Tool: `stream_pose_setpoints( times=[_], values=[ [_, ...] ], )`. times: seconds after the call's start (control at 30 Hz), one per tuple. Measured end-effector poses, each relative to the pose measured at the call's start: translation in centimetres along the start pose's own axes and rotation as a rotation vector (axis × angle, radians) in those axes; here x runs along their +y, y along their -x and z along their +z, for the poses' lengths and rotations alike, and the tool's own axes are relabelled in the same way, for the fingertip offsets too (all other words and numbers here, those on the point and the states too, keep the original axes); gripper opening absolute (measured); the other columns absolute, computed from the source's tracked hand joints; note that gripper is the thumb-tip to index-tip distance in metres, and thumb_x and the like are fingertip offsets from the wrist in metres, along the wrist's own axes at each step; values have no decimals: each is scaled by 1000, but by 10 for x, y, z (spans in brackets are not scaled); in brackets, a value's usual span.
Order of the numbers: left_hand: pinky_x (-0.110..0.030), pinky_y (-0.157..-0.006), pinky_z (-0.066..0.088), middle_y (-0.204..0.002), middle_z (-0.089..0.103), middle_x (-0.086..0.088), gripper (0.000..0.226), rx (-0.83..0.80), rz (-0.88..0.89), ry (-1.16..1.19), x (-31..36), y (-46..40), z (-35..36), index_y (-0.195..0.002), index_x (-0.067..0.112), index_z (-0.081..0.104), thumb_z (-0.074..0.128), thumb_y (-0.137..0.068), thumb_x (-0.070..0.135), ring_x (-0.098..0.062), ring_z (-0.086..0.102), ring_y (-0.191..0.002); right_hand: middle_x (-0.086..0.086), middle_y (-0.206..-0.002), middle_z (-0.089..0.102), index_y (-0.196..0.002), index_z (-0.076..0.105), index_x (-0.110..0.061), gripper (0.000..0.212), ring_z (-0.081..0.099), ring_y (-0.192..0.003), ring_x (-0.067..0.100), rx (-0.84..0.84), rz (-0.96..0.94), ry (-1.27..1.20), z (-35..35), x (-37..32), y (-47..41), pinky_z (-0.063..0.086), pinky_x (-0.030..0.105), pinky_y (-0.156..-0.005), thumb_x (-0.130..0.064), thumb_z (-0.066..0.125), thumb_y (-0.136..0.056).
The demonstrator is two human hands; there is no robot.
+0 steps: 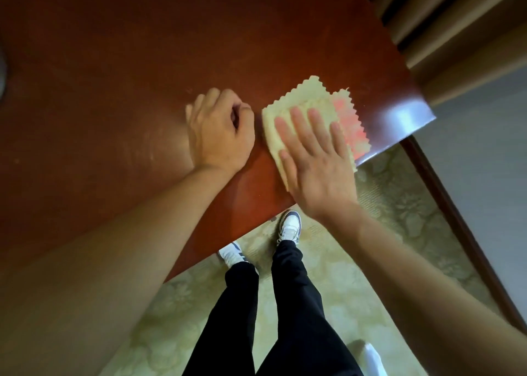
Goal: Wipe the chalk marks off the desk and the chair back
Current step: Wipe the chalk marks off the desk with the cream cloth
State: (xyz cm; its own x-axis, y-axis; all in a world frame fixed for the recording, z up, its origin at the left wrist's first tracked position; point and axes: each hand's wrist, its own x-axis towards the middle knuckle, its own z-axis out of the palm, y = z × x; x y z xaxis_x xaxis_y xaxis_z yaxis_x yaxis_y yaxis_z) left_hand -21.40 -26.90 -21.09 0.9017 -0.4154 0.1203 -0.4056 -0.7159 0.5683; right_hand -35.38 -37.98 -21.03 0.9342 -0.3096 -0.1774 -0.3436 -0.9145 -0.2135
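A folded yellow cloth [299, 98] with a pink underside and zigzag edges lies near the right corner of the reddish-brown wooden desk [128, 76]. My right hand [310, 158] lies flat on the cloth, fingers spread, palm pressing down. Just left of the cloth, my left hand [219, 130] rests on the desk as a loose fist with nothing in it. Faint pale smears show on the desk surface to the left of my left hand. No chair back is in view.
The desk's right corner [410, 118] is glossy and close to the cloth. Beyond it hang beige curtains [456, 33]. Below are a patterned green carpet [385, 204], a dark wooden skirting [456, 218], and my legs in black trousers with white shoes [289, 227].
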Motion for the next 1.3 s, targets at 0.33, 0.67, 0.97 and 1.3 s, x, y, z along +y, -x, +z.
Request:
stream_pose_setpoints(
  times=[0.33, 0.67, 0.97, 1.3],
  values=[
    [-31, -77, 28, -72, 56, -1, 25, 41, -21, 111, -6, 1, 0, -68, 12, 56, 51, -91, 23, -22, 49, -77, 5, -165, 13, -157, 18, -15, 60, 4, -152, 31, 55, 144, -85, 8, -70, -23, 1, 51, -122, -27, 29, -100],
    [-28, -76, 23, -74, 61, -9, 35, 37, 2, 93, -16, 3, 0, -70, 5, 60, 42, -90, 27, -24, 47, -77, 9, -159, 30, -152, 34, -10, 52, 21, -149, 30, 142, 62, -138, 7, -14, -4, 13, 45, -123, -31, 39, -105],
    [-38, -82, 32, -75, 64, -10, 42, -8, 16, 29, -9, 4, -1, -73, 4, 65, 39, -92, 30, -30, 52, -80, 12, -146, 49, -144, 44, -11, 42, 44, -130, 39, 429, 638, -266, -55, 91, -49, 28, 41, -112, -19, 29, -106],
    [-45, -83, 36, -81, 66, -17, 48, -19, -22, 32, -2, 2, -5, -74, 1, 63, 27, -93, 26, -37, 56, -83, 12, -155, 35, -148, 41, -7, 46, 25, -147, 32, 194, -56, -121, 4, -16, -43, 8, 45, -123, -20, 45, -104]
  ],
)
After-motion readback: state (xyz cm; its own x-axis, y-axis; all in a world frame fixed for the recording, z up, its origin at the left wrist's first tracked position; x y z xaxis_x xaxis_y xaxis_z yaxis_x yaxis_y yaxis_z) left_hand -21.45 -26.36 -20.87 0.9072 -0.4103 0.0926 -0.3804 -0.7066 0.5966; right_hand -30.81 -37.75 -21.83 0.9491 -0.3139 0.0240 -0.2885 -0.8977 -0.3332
